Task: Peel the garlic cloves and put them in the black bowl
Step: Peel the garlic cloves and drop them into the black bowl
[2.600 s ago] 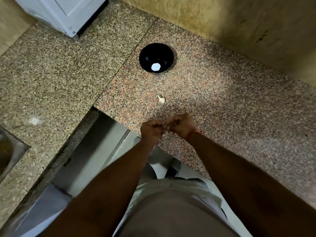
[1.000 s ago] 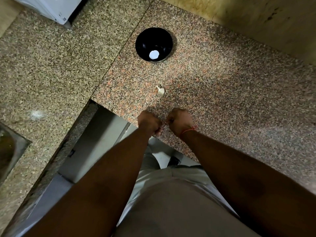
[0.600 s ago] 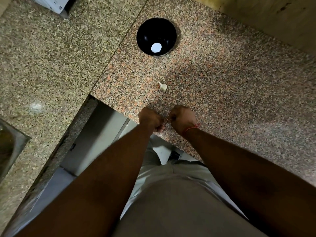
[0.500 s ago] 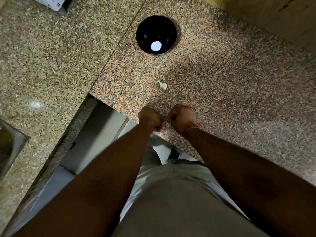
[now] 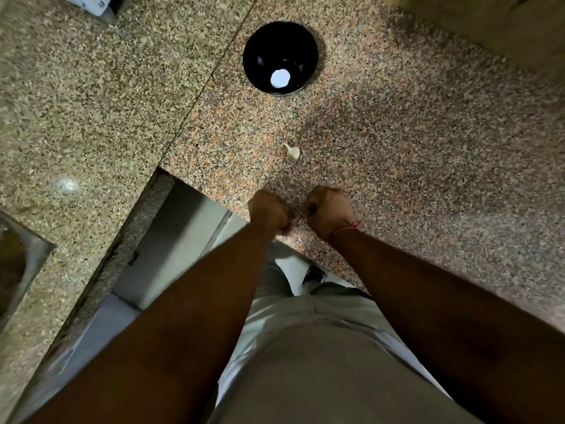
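The black bowl [image 5: 279,44] stands on the granite counter [image 5: 412,154] at the far middle, with a round white spot at its bottom. One unpeeled garlic clove [image 5: 293,152] lies loose on the counter between the bowl and my hands. My left hand [image 5: 269,211] and my right hand [image 5: 328,209] are both curled, knuckles up, fingertips nearly meeting over the counter's front edge. They pinch a small garlic clove between them, almost wholly hidden by the fingers. A red thread circles my right wrist.
A steel sink [image 5: 18,264] sits at the left edge. A white appliance [image 5: 91,1] stands at the far left, and a wall [image 5: 489,19] runs along the far right. The counter is cut back in a corner [image 5: 159,172] left of my hands.
My hands have stayed together at the counter's front edge, fingertips drawing slightly apart. The loose clove and the bowl have not moved; only the view shifted.
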